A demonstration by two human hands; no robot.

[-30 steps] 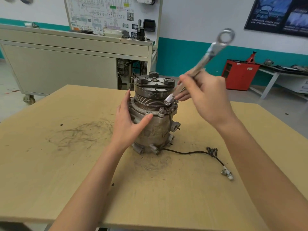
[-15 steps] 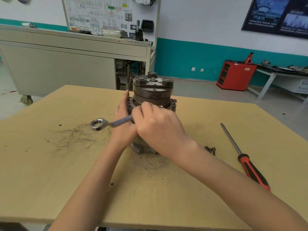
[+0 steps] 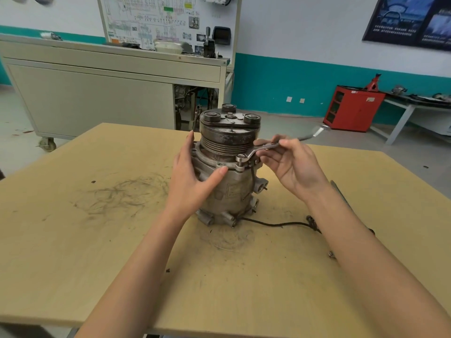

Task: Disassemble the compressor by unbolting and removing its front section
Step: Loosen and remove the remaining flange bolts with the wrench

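1 compressor (image 3: pixel 229 189) is standing upright near the middle of the wooden table (image 3: pixel 97 264), pulley end up.

Left to right:
- 1 grey wheeled cabinet (image 3: pixel 97 98) is sitting behind the table. Front closed, so contents aren't showing.
- 1 wiring-diagram board (image 3: pixel 166 20) is standing above it.
- Left hand (image 3: pixel 192 176) is bracing the compressor's left side. Fingers are straight and pressed together round the far side, with the thumb spread away and lying along the front flange.
- 3 round bosses are showing on the clutch plate on top.
- 1 wrench (image 3: pixel 260 149) is sitting with its ring end over 1 bolt (image 3: pixel 240 157) on the flange at front right. The shaft is angling up and right, and the far end is blurred.
- Right hand (image 3: pixel 290 167) is pinching the wrench shaft between thumb and fingertips, palm facing the camera.
- 1 black cable (image 3: pixel 280 224) is trailing right from the compressor's base and running behind the right forearm.
- 1 thin metal shaft (image 3: pixel 338 189) is poking out behind that forearm, the rest hidden.
- 1 red cabinet (image 3: pixel 353 111) is standing by the far wall. It has open shelves on its left face; can't tell what's in them.
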